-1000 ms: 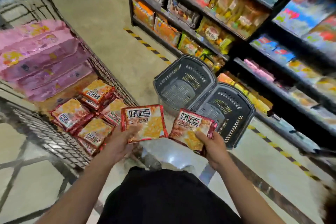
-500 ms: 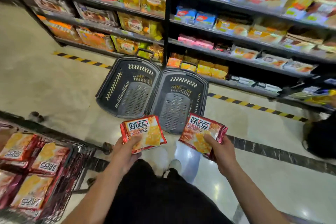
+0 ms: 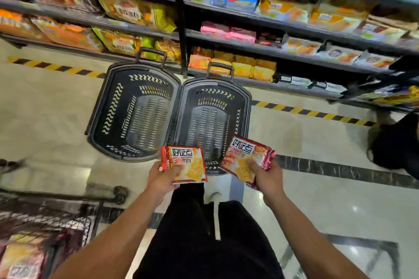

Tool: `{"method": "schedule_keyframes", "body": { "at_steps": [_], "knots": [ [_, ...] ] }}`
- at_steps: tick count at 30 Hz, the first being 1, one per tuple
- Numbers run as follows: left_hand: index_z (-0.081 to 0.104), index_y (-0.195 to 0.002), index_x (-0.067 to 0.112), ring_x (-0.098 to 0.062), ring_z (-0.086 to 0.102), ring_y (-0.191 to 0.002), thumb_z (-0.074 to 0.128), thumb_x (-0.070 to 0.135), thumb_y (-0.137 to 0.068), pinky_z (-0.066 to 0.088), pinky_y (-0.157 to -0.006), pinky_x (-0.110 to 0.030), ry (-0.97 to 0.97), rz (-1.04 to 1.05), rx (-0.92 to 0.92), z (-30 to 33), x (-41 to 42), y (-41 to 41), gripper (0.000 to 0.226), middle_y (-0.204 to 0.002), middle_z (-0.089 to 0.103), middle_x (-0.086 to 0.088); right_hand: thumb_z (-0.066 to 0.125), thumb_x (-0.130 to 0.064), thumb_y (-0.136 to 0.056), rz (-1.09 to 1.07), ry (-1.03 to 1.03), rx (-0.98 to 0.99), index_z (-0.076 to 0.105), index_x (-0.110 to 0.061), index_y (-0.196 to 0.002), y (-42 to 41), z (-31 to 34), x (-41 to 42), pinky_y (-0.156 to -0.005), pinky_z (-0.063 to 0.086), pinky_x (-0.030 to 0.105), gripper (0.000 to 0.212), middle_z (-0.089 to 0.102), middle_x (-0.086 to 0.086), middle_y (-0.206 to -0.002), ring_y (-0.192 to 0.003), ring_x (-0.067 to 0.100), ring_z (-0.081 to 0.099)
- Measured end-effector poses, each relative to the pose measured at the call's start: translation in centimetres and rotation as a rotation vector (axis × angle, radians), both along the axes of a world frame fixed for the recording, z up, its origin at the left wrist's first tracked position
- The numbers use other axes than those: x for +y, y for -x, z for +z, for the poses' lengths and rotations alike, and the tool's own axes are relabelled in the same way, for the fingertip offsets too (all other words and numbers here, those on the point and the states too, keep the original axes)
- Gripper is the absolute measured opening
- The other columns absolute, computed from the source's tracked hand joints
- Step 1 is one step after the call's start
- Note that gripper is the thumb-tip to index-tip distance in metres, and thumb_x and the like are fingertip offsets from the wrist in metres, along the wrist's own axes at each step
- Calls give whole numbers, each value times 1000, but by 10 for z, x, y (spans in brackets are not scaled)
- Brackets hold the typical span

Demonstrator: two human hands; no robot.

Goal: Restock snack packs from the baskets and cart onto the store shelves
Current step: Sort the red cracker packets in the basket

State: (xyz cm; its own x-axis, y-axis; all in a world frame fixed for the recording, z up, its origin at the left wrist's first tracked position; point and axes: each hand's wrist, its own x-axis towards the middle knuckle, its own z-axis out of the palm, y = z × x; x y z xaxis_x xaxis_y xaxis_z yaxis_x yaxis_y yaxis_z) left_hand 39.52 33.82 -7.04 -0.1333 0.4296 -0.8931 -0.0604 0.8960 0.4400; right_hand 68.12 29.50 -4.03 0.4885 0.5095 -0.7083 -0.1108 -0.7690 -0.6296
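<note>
We are carrying two red-and-yellow foil cracker packs, our left hand [image 3: 162, 179] gripping one [image 3: 184, 164], our right hand [image 3: 264, 175] the other [image 3: 246, 159]; the dark metal store shelves [image 3: 294, 54] at twelve o'clock probably need a matching gap next.

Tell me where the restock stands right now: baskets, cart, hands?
Done: both baskets on the floor, the left basket and the right basket, look empty. In hand: the left hand grips one red snack pack and the right hand grips another red pack, neither shelved yet. Left: the cart at lower left holds more packs, and the shelves ahead await them.
</note>
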Motion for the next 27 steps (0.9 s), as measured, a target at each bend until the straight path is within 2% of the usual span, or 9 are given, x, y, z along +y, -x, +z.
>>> {"method": "schedule_keyframes", "body": {
  "at_steps": [4, 7, 10, 13, 17, 21, 23, 25, 27],
  "knots": [
    [63, -112, 13, -15, 72, -77, 84, 13, -83, 56, -50, -28, 19, -168, 91, -36, 31, -9, 36, -98, 75, -6, 84, -20, -86, 24, 48, 47, 74, -20, -114, 0, -41, 41, -91, 61, 53, 30, 80, -1, -104, -94, 22, 77],
    [68, -105, 18, -18, 73, -76, 88, 22, -80, 58, -54, -31, 33, -275, 156, -78, 52, -23, 33, -95, 77, -7, 82, -18, -86, 60, 89, 12, 73, -19, -114, -6, -91, 77, -92, 61, 49, 30, 78, -3, -103, -94, 19, 76],
    [72, -95, 21, -15, 72, -74, 86, 36, -81, 59, -58, -31, -1, -418, 248, -126, 70, -38, 24, -80, 76, 2, 82, -17, -85, 102, 104, -30, 71, -17, -117, -11, -150, 111, -93, 60, 47, 33, 77, -2, -104, -95, 18, 75],
    [71, -93, 21, -4, 61, -66, 79, 37, -88, 46, -61, -20, -26, -514, 298, -181, 85, -53, 18, -71, 68, 12, 82, -22, -86, 162, 113, -74, 67, -16, -124, -15, -214, 137, -95, 59, 43, 41, 75, -2, -109, -102, 20, 72],
    [71, -100, 21, -17, 63, -84, 77, 49, -86, 51, -82, -29, -3, -544, 360, -266, 100, -73, 32, -86, 70, 6, 80, -26, -89, 256, 143, -79, 63, -16, -126, -19, -299, 164, -98, 56, 40, 42, 72, -3, -116, -104, 17, 68],
    [67, -99, 15, -22, 63, -92, 76, 40, -90, 47, -81, -29, 46, -597, 371, -349, 101, -86, 28, -95, 69, 0, 83, -26, -84, 348, 196, -128, 64, -17, -117, -27, -383, 184, -97, 57, 41, 39, 72, -1, -110, -104, 22, 70],
    [71, -112, 14, -27, 67, -104, 76, 40, -91, 50, -86, -33, 60, -619, 397, -391, 95, -88, 34, -108, 73, -5, 83, -26, -84, 368, 219, -160, 64, -16, -114, -30, -422, 194, -89, 55, 31, 37, 70, -4, -102, -98, 19, 69],
    [70, -121, 14, -30, 66, -112, 75, 37, -92, 49, -88, -33, 66, -623, 422, -428, 88, -89, 37, -118, 72, -9, 82, -27, -85, 381, 224, -189, 63, -11, -118, -31, -459, 204, -84, 52, 27, 42, 67, -2, -103, -97, 19, 66],
    [66, -124, 11, -31, 65, -114, 76, 35, -91, 50, -89, -34, 98, -615, 436, -462, 88, -89, 42, -122, 70, -10, 83, -28, -85, 371, 217, -203, 60, -9, -125, -30, -488, 217, -93, 55, 33, 50, 68, 3, -113, -106, 23, 67]
  ]
}}
